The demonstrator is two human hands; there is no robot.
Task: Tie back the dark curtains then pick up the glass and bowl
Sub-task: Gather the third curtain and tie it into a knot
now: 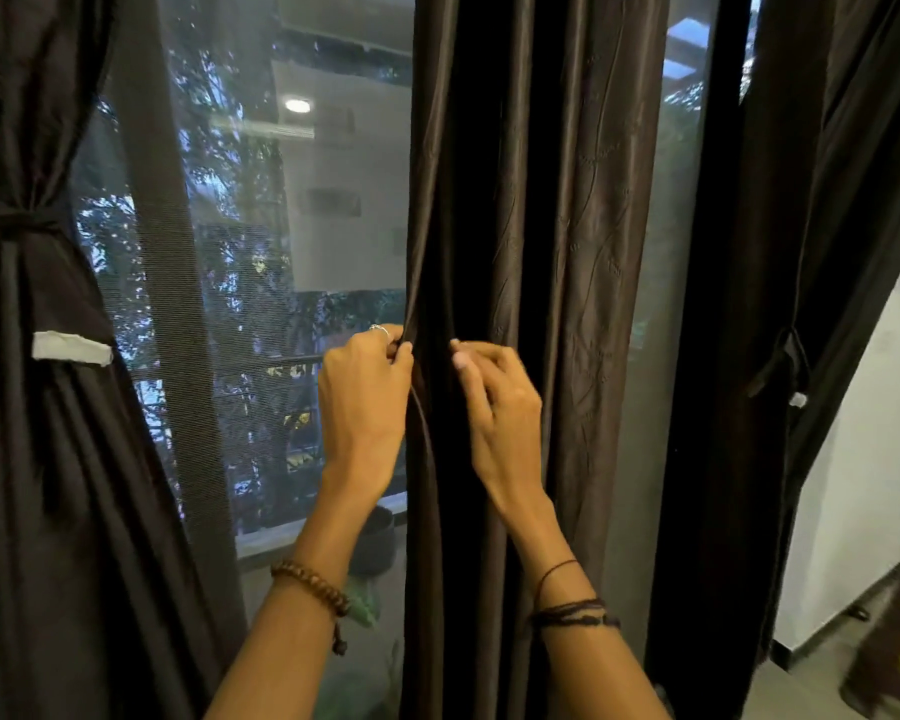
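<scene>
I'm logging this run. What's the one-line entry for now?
step: tying middle curtain | left hand: pinching its edge | right hand: pinching fold | left curtain: tied

- No readable text, brand, number or sign shows anywhere in the head view
- The pale rectangular tab (pixel 72 348) on the tied dark brown fabric curtain at the left (pixel 48 459) bears no legible writing
- The small white tag (pixel 798 400) on the dark curtain at the right (pixel 827 200) is too small to read
</scene>
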